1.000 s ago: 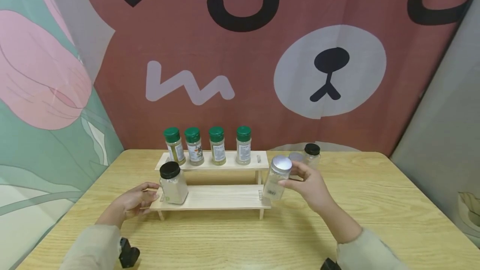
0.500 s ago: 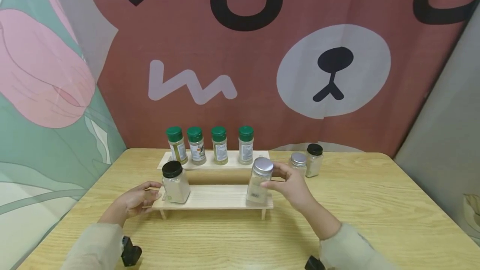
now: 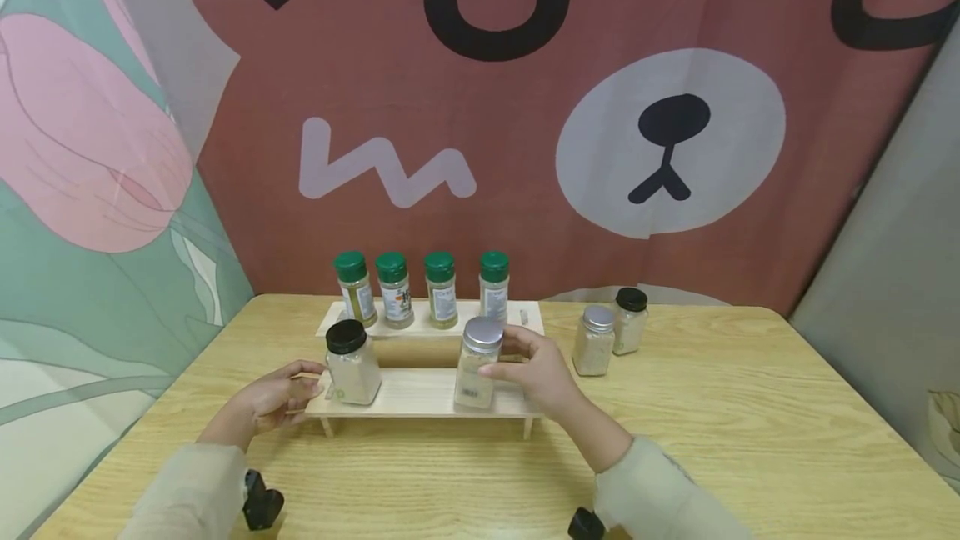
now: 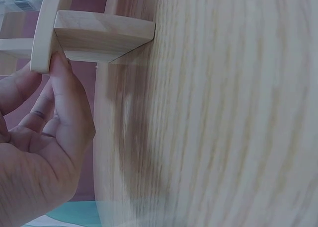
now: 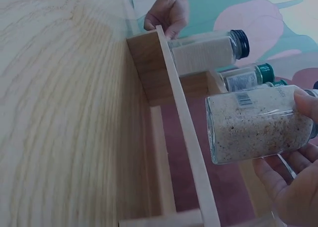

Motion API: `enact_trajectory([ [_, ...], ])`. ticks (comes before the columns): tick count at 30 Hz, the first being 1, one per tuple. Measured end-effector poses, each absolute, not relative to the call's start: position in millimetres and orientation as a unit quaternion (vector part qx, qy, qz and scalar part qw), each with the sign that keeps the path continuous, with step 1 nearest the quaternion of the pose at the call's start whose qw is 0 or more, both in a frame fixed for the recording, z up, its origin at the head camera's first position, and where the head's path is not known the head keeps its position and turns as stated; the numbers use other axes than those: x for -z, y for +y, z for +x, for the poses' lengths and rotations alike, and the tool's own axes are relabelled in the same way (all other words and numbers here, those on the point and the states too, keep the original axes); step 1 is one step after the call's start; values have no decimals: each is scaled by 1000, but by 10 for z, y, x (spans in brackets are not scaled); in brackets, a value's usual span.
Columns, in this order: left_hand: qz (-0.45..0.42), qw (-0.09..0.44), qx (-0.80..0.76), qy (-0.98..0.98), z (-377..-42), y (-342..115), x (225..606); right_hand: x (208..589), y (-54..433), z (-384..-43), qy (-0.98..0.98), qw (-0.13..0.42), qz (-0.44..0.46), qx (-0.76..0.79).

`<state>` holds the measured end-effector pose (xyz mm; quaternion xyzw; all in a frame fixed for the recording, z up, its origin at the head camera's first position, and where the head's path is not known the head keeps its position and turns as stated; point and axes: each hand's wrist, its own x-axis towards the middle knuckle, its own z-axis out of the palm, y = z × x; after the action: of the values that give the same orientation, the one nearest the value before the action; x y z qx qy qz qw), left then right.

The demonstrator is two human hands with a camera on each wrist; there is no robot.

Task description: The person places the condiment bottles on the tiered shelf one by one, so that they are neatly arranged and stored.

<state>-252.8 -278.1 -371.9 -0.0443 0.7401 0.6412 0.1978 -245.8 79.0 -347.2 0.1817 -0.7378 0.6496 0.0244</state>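
My right hand [image 3: 542, 372] grips a clear spice jar [image 3: 477, 363] with a silver lid, holding it over the lower shelf of a two-tier wooden rack [image 3: 420, 394]. In the right wrist view the jar [image 5: 258, 125] shows a speckled seasoning and a barcode, and its base is a little apart from the shelf. My left hand [image 3: 273, 398] pinches the left end of the lower shelf between thumb and fingers, plainly seen in the left wrist view at the shelf edge [image 4: 43, 58]. A black-lidded jar [image 3: 354, 365] of pale powder stands at the lower shelf's left end.
Several green-capped spice bottles [image 3: 396, 294] line the upper shelf. Right of the rack, a silver-lidded jar [image 3: 594, 342] and a black-lidded jar [image 3: 630, 322] stand on the wooden table [image 3: 712, 407]. A curtain with a printed bear [image 3: 517, 148] hangs behind.
My right hand has carried the silver-lidded jar leftward from the rack's right end to over the lower shelf, uncovering the other silver-lidded jar behind. My left hand keeps its pinch on the shelf.
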Motion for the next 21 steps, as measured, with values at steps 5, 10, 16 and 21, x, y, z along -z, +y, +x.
enact_trajectory([
  [5, -47, 198, -641, 740, -2537, -2785, 3723, 3505, 679, -2468, -742, 19, 199, -640],
  [10, -43, 198, -639, 742, -2535, -2786, 3721, 3504, 568, -2470, -738, 13, 211, -641],
  [16, -45, 196, -635, 746, -2524, -2781, 3710, 3464, 437, -2463, -741, 15, 216, -636],
  [21, -44, 194, -633, 748, -2520, -2781, 3712, 3500, 346, -2507, -747, 3, 204, -632],
])
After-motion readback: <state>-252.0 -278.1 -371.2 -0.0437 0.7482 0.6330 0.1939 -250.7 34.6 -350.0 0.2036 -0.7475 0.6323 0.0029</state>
